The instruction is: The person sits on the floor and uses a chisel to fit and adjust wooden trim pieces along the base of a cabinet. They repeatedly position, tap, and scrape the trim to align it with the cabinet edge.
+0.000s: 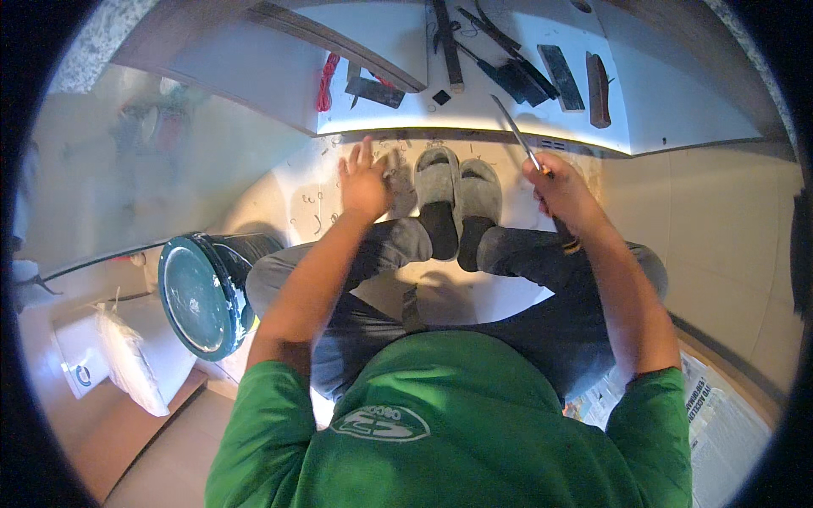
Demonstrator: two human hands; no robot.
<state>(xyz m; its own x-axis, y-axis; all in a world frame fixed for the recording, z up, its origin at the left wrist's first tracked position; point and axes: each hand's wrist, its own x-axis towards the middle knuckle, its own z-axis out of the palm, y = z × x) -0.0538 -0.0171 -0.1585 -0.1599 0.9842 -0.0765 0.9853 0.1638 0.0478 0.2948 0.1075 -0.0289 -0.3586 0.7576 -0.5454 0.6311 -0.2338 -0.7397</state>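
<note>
My right hand (pixel 566 193) is closed round the dark-and-orange handle of a hand tool with a long, thin metal blade (pixel 516 131). The blade slants up and to the left, with its tip near the lit edge of the white cabinet base (pixel 474 117). Whether it is a file, a chisel or another tool, I cannot tell. My left hand (pixel 366 184) hovers over the floor left of my grey slippers (pixel 437 178), with nothing in it and its fingers spread. Dark curled scraps (pixel 318 223) lie on the floor near it.
On the cabinet base lie a red cord bundle (pixel 327 82), a dark wooden strip (pixel 449 51), a flat dark block (pixel 561 78), a wooden-bodied tool (pixel 598 91) and several black tools (pixel 511 79). A green-lidded bucket (pixel 196 296) stands at my left. Newspaper (pixel 720 415) lies at right.
</note>
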